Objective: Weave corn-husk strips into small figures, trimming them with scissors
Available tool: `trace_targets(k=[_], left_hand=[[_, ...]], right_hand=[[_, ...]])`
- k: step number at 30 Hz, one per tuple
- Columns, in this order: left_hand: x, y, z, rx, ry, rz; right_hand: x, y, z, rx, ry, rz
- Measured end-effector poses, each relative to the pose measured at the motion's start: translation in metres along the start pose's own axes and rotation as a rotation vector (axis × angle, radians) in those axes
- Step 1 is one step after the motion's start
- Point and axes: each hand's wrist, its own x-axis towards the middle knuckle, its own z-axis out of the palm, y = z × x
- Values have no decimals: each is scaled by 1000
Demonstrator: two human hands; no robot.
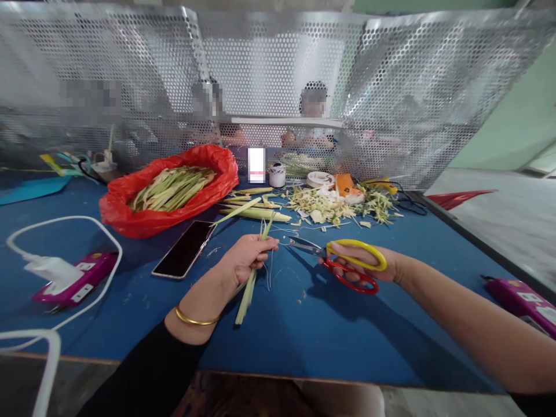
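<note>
My left hand [244,259] is closed around a pale green plant stalk [249,284], which runs from below the hand up past the fingers. A gold bangle sits on that wrist. My right hand [362,265] grips scissors [343,260] with one yellow and one red handle, blades pointing left toward the stalk's top, a short gap away. More cut stalks [256,211] lie on the blue table [304,324] just beyond the hands.
A red plastic bag [130,214] full of stalks sits back left, a black phone [185,249] beside it. A heap of trimmings [334,205] lies back right. Pink boxes [76,284] [527,301] and white cables flank the table. People sit behind a perforated metal screen [278,87].
</note>
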Motion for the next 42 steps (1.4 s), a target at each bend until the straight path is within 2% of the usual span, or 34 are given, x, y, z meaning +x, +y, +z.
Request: trace_targets(k=[5,10,19,28,33,36,38,40,42], left_hand=[[-1,3,-2,-26,36,16],[-1,3,-3,-39,28,32],[-2,2,0,-23,13,23],[-6,4,0,-26,-4,25],[-6,6,-3,-46,9,42],[-6,9,-8,-68,25,75],[-5,11,-13,-78,42,98],[-4,14,-21,-77,67,116],[-3,16,-30,-66,104,135]], right_hand=[[-12,3,-7,31,-32,-42],[-20,5,-7,22,-54,-21],[7,-4,17,25,-29,-37],[18,-2,20,-13,108,-24],[11,1,19,-43,199,-111],[-1,7,8,-244,295,-187],[-13,15,-4,-534,370,-197],[-28,26,-17,-880,502,-232],[-42,38,-30,-1141,641,-200]])
